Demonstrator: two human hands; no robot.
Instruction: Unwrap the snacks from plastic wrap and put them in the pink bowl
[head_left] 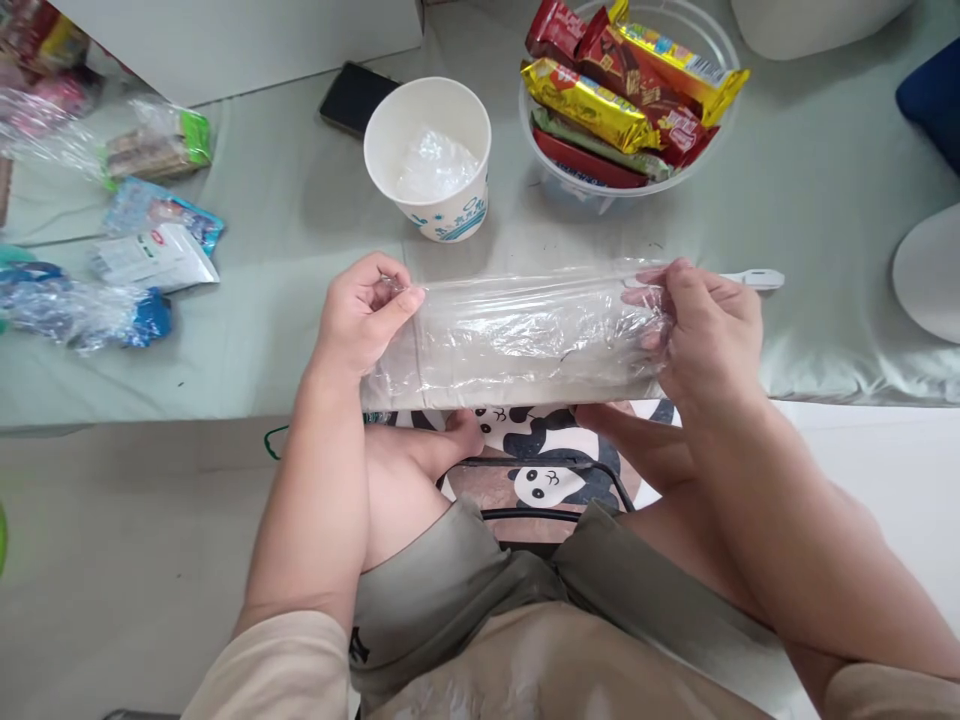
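A clear plastic bag (517, 335) is stretched flat between my hands above the near edge of the green-covered table (300, 250). My left hand (360, 315) pinches its left end between thumb and fingers. My right hand (701, 325) grips its right end, fingers curled over the film. A white paper cup (429, 155) with crumpled clear plastic inside stands just beyond the bag.
A clear bowl (712, 40) of wrapped snack bars (622, 90) sits at the back right. A black phone (354, 98) lies behind the cup. Several snack packets (154, 255) and plastic wrappers lie at the left. A white utensil handle (754, 279) lies by my right hand.
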